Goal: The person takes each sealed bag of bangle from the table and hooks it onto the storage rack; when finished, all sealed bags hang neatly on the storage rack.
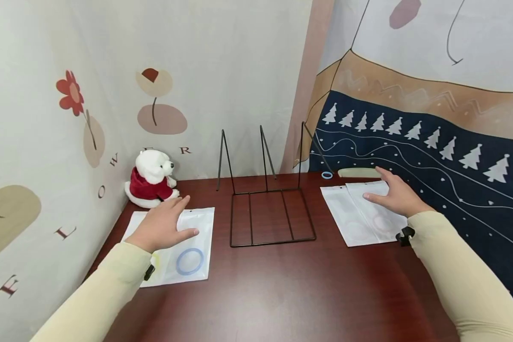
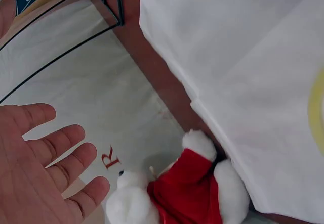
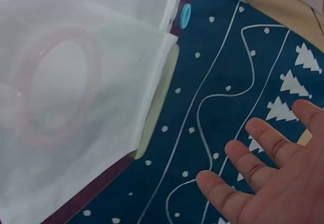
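Observation:
My left hand (image 1: pixel 161 227), fingers spread, hovers over a white translucent bag (image 1: pixel 201 218) on the table's left side. A blue ring (image 1: pixel 190 261) shows in that bag, and a yellow ring (image 2: pixel 316 113) is at its edge in the left wrist view. Over at the right, my right hand (image 1: pixel 399 194) is held above white bags (image 1: pixel 346 213) that overlap, its fingers apart and holding nothing. A pale pink ring (image 3: pixel 58 85) shows faintly through one of them. Between the hands stands a black wire rack (image 1: pixel 273 244) with upright prongs.
A white plush bear (image 1: pixel 151 175) in a red top sits behind the left bag, against the curtain. Behind the right bags lie a pale green comb (image 1: pixel 356 173) and a small light-blue ring (image 1: pixel 327 175). Patterned fabric (image 1: pixel 453 166) borders the dark red table (image 1: pixel 273 294).

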The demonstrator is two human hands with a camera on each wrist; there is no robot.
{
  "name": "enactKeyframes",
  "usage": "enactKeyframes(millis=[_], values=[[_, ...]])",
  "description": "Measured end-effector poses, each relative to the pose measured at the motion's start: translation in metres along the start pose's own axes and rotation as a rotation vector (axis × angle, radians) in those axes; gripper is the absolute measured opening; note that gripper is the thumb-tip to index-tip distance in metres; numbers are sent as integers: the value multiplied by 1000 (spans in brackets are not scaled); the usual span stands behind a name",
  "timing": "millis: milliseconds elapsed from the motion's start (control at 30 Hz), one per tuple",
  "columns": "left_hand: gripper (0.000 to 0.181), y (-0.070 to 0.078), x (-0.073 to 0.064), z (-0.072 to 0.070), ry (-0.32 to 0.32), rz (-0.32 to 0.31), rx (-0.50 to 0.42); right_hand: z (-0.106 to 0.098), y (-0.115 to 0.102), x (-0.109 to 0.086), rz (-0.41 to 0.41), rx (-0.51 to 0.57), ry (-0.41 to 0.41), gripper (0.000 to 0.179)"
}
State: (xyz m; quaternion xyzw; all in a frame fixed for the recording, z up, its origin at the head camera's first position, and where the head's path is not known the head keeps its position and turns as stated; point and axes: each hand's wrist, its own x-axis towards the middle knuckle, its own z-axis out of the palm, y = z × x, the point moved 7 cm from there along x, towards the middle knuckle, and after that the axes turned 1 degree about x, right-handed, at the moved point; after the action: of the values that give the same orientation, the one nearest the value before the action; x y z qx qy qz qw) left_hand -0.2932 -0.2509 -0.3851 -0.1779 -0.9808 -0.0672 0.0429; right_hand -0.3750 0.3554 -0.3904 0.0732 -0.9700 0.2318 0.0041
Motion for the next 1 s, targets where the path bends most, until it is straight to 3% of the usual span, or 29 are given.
enactKeyframes(millis=[333,533,1000], values=[[95,11,8,19,1,18,-46,12,22,-3,120,44,-44,116],[96,19,13,32,10,54,-55,16,30,-4,139,49,-22,116],[96,44,28,60,-79,68,-138,18,59,-8,186,81,4,112]])
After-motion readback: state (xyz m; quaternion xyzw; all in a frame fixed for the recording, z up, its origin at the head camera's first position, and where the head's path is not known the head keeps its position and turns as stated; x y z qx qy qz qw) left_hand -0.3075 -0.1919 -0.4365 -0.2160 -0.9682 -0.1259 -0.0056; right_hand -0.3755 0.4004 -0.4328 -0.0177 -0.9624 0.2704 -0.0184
